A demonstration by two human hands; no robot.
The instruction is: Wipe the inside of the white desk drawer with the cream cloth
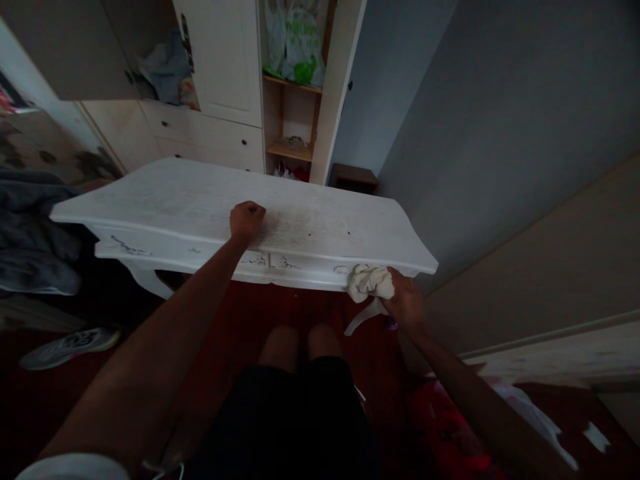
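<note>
My right hand (406,299) grips a crumpled off-white cloth (371,283) against the front of a white table (350,212), near the right end of its drawer face. A loose strip of the cloth hangs below. My left hand (248,220) is closed in a fist and rests on the tabletop, with no object visible in it. Grey smudges and a few small dark specks mark the top around the fist. Carved ornaments (287,262) decorate the drawer fronts.
Behind the table stands a white wardrobe (227,67), its door (340,93) open on shelves with plastic bags (303,43). A grey wall is on the right. A shoe (70,348) lies on the dark red floor at left; grey clothing (35,227) is piled above it.
</note>
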